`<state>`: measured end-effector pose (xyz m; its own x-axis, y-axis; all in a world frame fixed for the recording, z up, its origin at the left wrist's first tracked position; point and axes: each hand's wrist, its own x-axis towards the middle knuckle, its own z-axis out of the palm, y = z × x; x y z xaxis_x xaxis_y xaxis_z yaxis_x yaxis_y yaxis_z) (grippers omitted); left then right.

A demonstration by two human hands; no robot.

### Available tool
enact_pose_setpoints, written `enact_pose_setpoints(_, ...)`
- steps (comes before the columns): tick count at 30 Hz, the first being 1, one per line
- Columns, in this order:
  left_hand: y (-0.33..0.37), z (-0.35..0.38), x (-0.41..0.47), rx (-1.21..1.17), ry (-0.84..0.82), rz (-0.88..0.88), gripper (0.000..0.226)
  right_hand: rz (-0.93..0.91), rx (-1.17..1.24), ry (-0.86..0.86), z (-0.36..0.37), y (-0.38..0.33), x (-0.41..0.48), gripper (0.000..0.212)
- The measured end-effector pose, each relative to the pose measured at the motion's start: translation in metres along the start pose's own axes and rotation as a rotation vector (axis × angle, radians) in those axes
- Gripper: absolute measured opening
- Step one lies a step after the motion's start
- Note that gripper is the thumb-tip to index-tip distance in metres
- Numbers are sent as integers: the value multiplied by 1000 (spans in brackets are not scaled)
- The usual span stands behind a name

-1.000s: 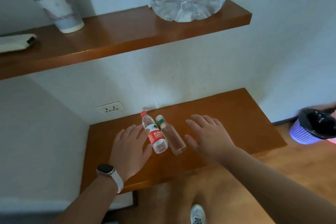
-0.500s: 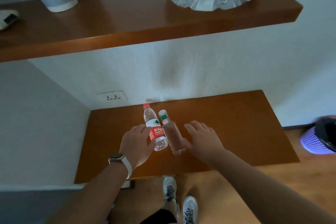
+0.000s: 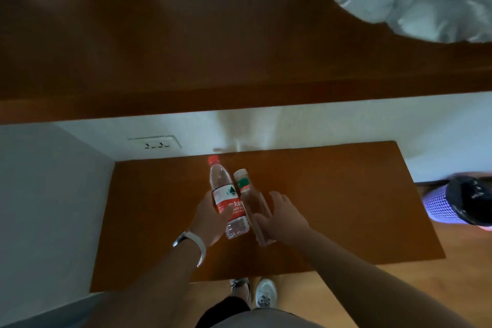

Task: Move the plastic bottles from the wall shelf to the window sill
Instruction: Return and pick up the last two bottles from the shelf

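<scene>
Head view, looking steeply down past an upper shelf [image 3: 213,61] onto a lower shelf [image 3: 332,208] of brown wood fixed to a white wall. Two plastic bottles upright side by side on the lower shelf, touching or nearly so: red-capped bottle [image 3: 227,200] with a red and white label on the left, clear bottle [image 3: 251,202] with a green band at the neck on the right. Left hand [image 3: 210,218] against the left side of the red-capped bottle, thumb across its label, fingers behind it and hidden, so closure impossible to tell. Right hand [image 3: 282,218] at the right side of the clear bottle, fingers spread and slightly curled, thumb near the glassy wall, not clamped. Watch [image 3: 190,243] with a white strap on the left wrist. Wall socket [image 3: 155,142] above the shelf's far left corner. Purple basket [image 3: 447,205] with a black liner on the floor at right. Two shoes [image 3: 255,291] below the shelf edge.
</scene>
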<state>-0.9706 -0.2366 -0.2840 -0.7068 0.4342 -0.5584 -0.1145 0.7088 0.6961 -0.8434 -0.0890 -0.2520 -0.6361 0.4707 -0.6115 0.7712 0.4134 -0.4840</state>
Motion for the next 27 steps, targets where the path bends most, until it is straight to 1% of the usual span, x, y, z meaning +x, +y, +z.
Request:
enact_pose_setpoints(6,4,4,20,-221,-34,-129,45,58,28,-49,8,-4,17,81)
enact_pose_setpoints(10,4,3,27,-209,-39,-213,49,88,37,-61,12,-7,22,83)
enact_pose_setpoints(14,2,5,34,-210,-53,-271,46,103,36,-72,17,-9,28,80)
enact_pose_setpoints(20,5,6,36,-232,-47,-288,45,152,70,-52,22,-7,32,71)
enact_pose_setpoints(27,-5,-1,33,-233,-61,-225,42,160,167,-26,23,-8,22,57)
